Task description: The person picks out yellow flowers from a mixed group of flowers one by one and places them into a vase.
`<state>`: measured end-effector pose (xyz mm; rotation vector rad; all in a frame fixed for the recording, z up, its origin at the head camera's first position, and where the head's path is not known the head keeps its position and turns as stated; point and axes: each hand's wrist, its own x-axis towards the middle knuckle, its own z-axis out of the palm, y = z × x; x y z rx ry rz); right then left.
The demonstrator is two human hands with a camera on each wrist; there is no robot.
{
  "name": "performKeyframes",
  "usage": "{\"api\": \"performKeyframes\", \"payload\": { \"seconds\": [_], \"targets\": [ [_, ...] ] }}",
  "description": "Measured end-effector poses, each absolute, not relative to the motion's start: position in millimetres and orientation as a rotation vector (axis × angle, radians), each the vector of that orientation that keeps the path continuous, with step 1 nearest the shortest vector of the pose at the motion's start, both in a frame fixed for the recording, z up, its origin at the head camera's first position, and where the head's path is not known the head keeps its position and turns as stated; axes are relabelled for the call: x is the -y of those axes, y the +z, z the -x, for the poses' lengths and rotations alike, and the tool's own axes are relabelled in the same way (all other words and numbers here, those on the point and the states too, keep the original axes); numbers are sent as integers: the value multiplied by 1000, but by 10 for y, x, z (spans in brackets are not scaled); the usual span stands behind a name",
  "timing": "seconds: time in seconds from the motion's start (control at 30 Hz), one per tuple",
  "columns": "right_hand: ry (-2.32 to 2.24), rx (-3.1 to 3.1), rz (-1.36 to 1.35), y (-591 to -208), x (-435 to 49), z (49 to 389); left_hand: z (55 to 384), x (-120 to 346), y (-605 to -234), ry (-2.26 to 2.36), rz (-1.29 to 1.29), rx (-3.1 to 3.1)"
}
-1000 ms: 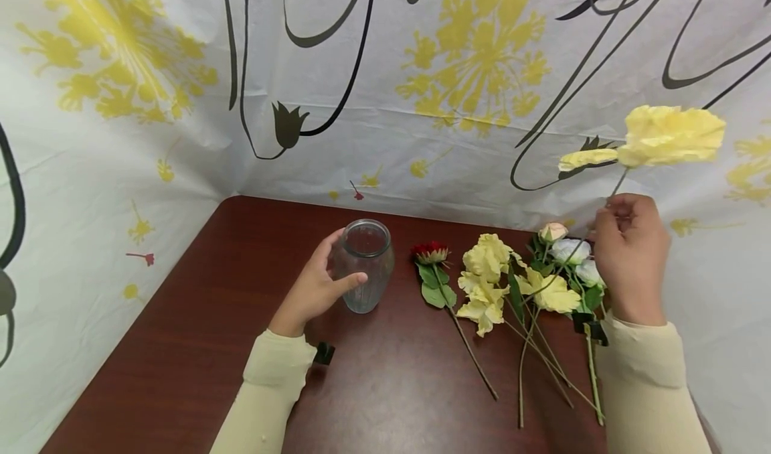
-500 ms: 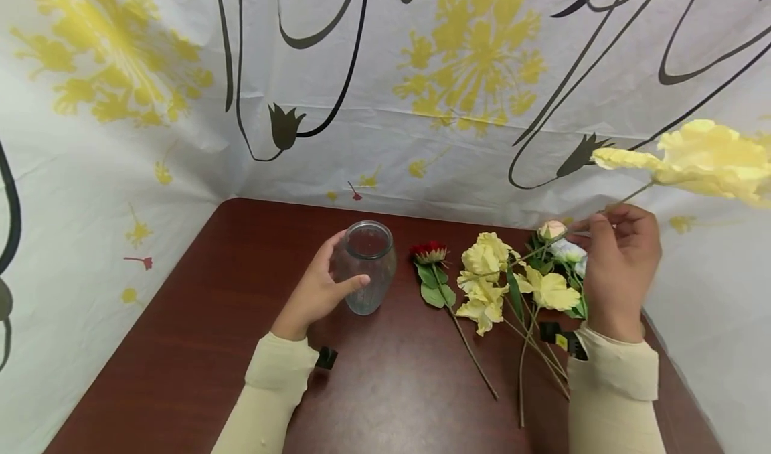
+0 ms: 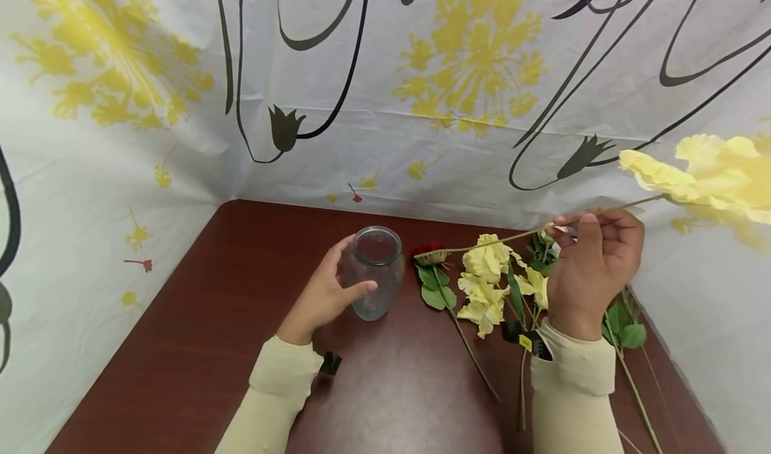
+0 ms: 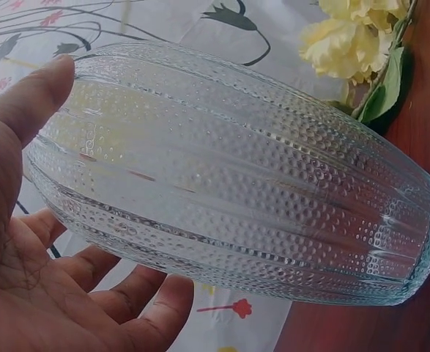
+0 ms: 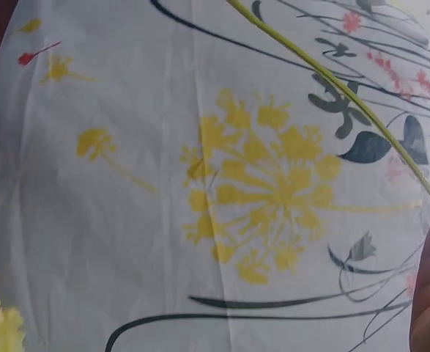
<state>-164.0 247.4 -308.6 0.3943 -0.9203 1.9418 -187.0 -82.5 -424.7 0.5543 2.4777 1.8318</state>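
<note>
My left hand (image 3: 325, 293) holds a clear glass vase (image 3: 384, 286) round its side, thumb in front and fingers behind. The vase stands upright on the table; its dimpled, ribbed glass (image 4: 236, 176) fills the left wrist view. My right hand (image 3: 596, 273) pinches the stem of a yellow artificial flower (image 3: 717, 176) between thumb and fingers. The bloom points to the right, partly cut off by the edge of the head view. Its long stem (image 5: 346, 92) reaches left, the end overlapping a red flower (image 3: 429, 256) in the head view.
Several yellow flowers (image 3: 484, 273) lie right of the red one, stems toward me. Partly behind my right arm are more stems with green leaves (image 3: 626, 327). A patterned white sheet (image 3: 361, 106) hangs behind and beside the brown table (image 3: 199, 320).
My right hand has moved left with the yellow flower, and the stem has swung from steep to nearly level, its end toward the vase. The vase has shifted slightly right in view.
</note>
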Motion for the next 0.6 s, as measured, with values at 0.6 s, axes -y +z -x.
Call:
{"api": "performKeyframes", "payload": {
  "seconds": [0.6],
  "targets": [
    [1903, 1145, -403, -3156, -2025, 1679, 1846, 715, -4261, 1810, -602, -2449]
  ]
}}
